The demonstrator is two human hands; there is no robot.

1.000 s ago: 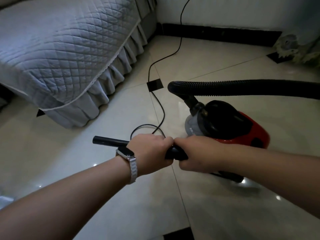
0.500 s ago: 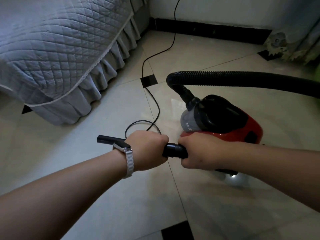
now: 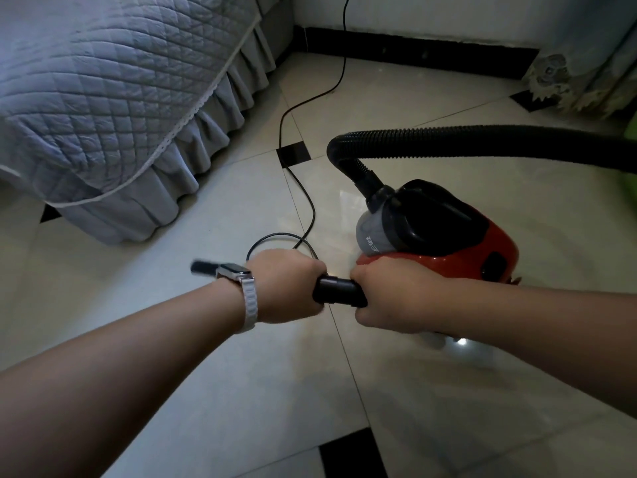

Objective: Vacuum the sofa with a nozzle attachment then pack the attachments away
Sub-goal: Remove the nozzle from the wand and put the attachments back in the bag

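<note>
Tiled floor (image 3: 241, 391) at near corner of quilted sofa (image 3: 103, 81), red vacuum (image 3: 448, 236) standing close by: left hand (image 3: 286, 288) and right hand (image 3: 396, 298) both wrapped tight round black nozzle tube (image 3: 339, 291) held above floor, apart from sofa; judged mid-fitting or mid-removal, undeterminable; packing away outstanding.

The floor (image 3: 241, 391) is glossy polished tile; the sofa cover (image 3: 113, 84) is quilted matt cloth; the vacuum body (image 3: 496, 250) is shiny red plastic, its hose (image 3: 482, 141) ribbed.
</note>
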